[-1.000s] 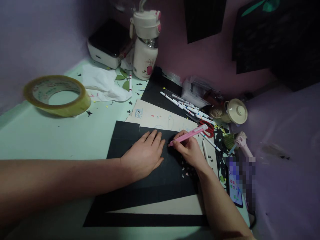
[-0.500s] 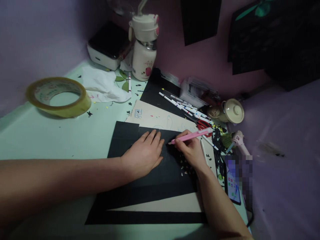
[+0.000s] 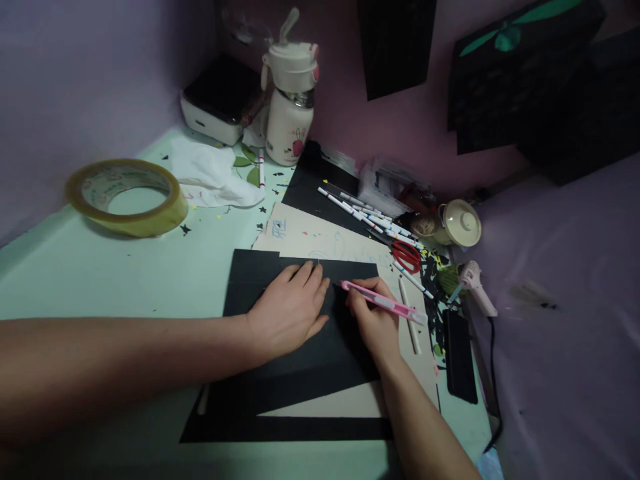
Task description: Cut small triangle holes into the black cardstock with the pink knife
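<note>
My left hand [image 3: 291, 310] lies flat, fingers stretched out, pressing on a sheet of black paper [image 3: 310, 363]. Between the closed fingers of my right hand [image 3: 376, 320] is a slim pink craft knife [image 3: 383, 301]. Its tip points left at the black paper, just right of my left fingertips, and its back end slopes down to the right; whether the tip touches cannot be made out. Beneath the black sheet is pale board with blue marks [image 3: 300, 233], and another black strip [image 3: 290, 430] shows at the front.
A tape roll [image 3: 175, 213], tissue [image 3: 213, 173] and white bottle [image 3: 290, 120] stand at the back left. Several markers [image 3: 370, 210], red-handled scissors [image 3: 406, 256], a lidded pot [image 3: 461, 223], a pink glue gun [image 3: 477, 287] and a phone [image 3: 460, 357] line the right. Paper scraps lie about.
The craft knife's back end has swung downward, so it slopes down to the right rather than up. My left hand stays on the paper. The phone's screen has gone dark. The view has shifted slightly.
</note>
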A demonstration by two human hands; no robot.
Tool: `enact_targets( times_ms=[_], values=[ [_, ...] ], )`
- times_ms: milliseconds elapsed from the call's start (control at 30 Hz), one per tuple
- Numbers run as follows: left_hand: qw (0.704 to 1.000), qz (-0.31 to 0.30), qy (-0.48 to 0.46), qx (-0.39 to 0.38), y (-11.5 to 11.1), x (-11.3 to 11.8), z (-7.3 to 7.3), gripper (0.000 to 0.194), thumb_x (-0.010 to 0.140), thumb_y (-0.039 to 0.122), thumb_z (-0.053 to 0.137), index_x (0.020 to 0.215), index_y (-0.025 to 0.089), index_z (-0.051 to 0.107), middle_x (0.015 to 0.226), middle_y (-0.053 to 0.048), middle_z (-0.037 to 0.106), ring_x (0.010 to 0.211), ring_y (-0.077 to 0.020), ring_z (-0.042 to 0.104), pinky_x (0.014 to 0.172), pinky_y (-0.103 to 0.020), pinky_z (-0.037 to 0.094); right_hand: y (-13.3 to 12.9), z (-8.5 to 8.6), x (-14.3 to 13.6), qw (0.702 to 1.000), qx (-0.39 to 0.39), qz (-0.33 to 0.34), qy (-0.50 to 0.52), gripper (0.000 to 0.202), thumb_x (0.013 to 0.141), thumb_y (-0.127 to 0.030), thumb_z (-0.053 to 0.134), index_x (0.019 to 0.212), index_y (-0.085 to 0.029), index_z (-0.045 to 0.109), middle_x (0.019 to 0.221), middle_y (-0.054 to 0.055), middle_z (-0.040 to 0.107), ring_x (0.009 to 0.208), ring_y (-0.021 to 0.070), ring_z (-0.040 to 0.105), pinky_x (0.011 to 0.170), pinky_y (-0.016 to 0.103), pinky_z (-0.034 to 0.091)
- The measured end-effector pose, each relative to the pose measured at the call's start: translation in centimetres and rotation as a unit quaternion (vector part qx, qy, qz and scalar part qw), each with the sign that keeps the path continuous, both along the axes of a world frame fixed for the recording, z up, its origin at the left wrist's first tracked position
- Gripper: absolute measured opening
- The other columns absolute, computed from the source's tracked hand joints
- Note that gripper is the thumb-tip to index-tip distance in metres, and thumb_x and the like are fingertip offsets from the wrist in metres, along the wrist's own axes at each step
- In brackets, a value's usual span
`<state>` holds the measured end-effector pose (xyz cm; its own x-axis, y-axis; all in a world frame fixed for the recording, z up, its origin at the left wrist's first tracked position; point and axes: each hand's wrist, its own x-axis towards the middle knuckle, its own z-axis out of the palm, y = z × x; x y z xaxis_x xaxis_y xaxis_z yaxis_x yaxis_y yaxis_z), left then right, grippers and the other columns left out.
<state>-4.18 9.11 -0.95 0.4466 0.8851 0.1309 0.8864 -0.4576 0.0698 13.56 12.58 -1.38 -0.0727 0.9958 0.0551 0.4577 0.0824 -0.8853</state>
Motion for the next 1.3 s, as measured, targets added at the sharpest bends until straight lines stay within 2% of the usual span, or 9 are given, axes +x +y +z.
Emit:
enact_targets(
  times_ms=[100,200,267,733,1067,1300],
  values=[
    [1.000,-0.002,-0.025,-0.018,0.5,-0.1,-0.1,0.057,0.091,0.047,0.046,0.134,0.011,0.053,0.142,-0.018,0.048,0.133,-0.0331,0.040,0.108,-0.046,0.031,0.1,-0.4,0.6,0.998,0.057,0.009,-0.038,0.010,0.082,-0.028,0.062,0.075,-0.021,0.060,0.069,-0.001,0.061,0.067,0.0155,0.058,0.063,0.027,0.047],
    [0.998,-0.002,-0.046,-0.033,0.6,-0.1,-0.4,0.060,0.090,0.051,0.047,0.135,0.012,0.051,0.148,-0.017,0.041,0.140,-0.0321,0.031,0.114,-0.048,0.021,0.3,-0.5,1.2,0.996,0.067,0.016,-0.048,0.011,0.082,-0.025,0.060,0.072,-0.022,0.059,0.068,-0.001,0.061,0.067,0.0161,0.058,0.063,0.028,0.047],
    [0.998,-0.003,-0.051,-0.039,0.6,-0.1,-0.7,0.061,0.090,0.052,0.046,0.136,0.012,0.050,0.148,-0.017,0.040,0.141,-0.0323,0.029,0.114,-0.049,0.019,0.4,-0.6,1.3,0.997,0.063,0.023,-0.049,0.011,0.083,-0.025,0.059,0.072,-0.022,0.059,0.068,-0.001,0.061,0.066,0.0161,0.058,0.063,0.028,0.047],
    [0.998,0.001,-0.052,-0.037,0.6,-0.1,-0.9,0.062,0.090,0.051,0.045,0.136,0.011,0.050,0.149,-0.018,0.040,0.141,-0.0337,0.030,0.114,-0.051,0.020,0.3,-1.0,1.4,0.996,0.053,0.036,-0.060,0.013,0.085,-0.029,0.060,0.073,-0.022,0.060,0.072,0.000,0.066,0.069,0.0175,0.061,0.066,0.029,0.047],
    [0.997,-0.001,-0.057,-0.043,0.7,0.0,-1.0,0.060,0.091,0.051,0.044,0.136,0.012,0.051,0.149,-0.018,0.039,0.140,-0.0343,0.030,0.114,-0.052,0.020,-0.1,-0.6,1.0,0.989,0.092,0.068,-0.089,0.011,0.083,-0.024,0.060,0.072,-0.023,0.057,0.061,-0.002,0.060,0.055,0.0147,0.053,0.053,0.027,0.040],
    [0.998,-0.001,-0.054,-0.039,0.6,-0.1,-1.0,0.061,0.091,0.051,0.043,0.136,0.011,0.050,0.149,-0.019,0.039,0.141,-0.0345,0.030,0.114,-0.052,0.020,0.0,-0.7,1.0,0.988,0.099,0.074,-0.087,0.012,0.083,-0.022,0.059,0.071,-0.023,0.055,0.059,-0.003,0.057,0.054,0.0143,0.052,0.053,0.027,0.039]
  ],
)
